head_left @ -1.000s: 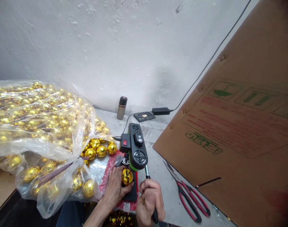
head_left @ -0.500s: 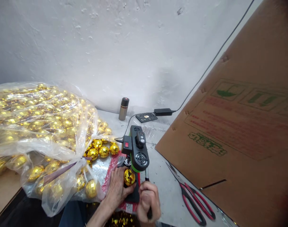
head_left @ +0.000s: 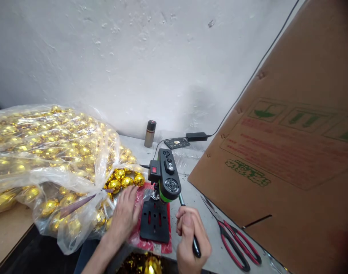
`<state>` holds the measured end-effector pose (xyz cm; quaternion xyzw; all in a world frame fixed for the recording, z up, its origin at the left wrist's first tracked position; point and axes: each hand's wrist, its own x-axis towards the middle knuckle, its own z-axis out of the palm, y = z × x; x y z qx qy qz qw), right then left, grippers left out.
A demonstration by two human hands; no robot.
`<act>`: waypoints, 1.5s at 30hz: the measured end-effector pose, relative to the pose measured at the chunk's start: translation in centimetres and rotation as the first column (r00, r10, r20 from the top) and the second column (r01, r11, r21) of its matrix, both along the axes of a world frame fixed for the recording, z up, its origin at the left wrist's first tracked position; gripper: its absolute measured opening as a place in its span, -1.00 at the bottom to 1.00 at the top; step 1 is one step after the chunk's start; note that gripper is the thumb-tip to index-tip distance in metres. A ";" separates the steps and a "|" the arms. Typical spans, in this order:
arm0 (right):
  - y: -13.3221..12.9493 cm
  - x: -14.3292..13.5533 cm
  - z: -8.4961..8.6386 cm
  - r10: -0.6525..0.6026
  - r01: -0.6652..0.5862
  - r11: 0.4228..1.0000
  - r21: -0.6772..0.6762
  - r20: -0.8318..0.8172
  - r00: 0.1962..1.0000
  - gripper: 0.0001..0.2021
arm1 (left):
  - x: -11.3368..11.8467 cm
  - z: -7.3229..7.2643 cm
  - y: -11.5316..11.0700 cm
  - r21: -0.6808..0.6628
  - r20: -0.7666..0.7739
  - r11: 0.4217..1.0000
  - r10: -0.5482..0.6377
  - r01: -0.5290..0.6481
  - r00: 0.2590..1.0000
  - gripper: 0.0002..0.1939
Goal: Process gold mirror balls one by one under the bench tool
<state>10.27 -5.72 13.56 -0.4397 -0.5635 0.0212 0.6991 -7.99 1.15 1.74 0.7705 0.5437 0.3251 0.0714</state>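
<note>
My left hand [head_left: 125, 211] is over the red plastic sheet [head_left: 139, 194], fingers stretched toward loose gold faceted balls [head_left: 126, 182], with no ball seen in it. My right hand [head_left: 192, 236] is wrapped round the black-ended lever [head_left: 196, 246] of a small black and green drill press [head_left: 169, 175]. Bare of any ball, the slotted black base plate [head_left: 154, 224] lies below the press head. More gold balls [head_left: 151, 264] are at the bottom edge, below the plate.
A clear bag of gold balls [head_left: 51, 152] fills the left. Red-handled scissors [head_left: 236, 243] lie right of the press, beside a large cardboard box [head_left: 290, 152]. Behind stand a small bottle [head_left: 150, 134], a dark phone-like slab [head_left: 176, 143] and a black power adapter [head_left: 196, 136].
My left hand has moved left off the base plate, and the gold ball it held there is gone from the plate. My right hand and the lever have swung outward to the right.
</note>
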 end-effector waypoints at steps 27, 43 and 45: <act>0.2 0.1 1.5 0.019 -0.018 1.000 -0.025 0.028 0.999 -0.68 | 1.6 4.9 -1.3 -0.546 0.838 0.704 0.460 0.454 0.294 -0.29; -0.2 0.3 2.0 0.037 -0.035 0.999 -0.030 0.073 0.997 -0.72 | 4.4 0.2 -1.0 -0.365 0.451 0.892 -0.080 0.265 0.889 -0.45; -0.2 0.3 2.0 0.034 -0.032 0.999 -0.031 0.076 0.997 -0.72 | 4.6 0.1 -1.0 -0.313 0.406 0.904 -0.150 0.291 0.902 -0.47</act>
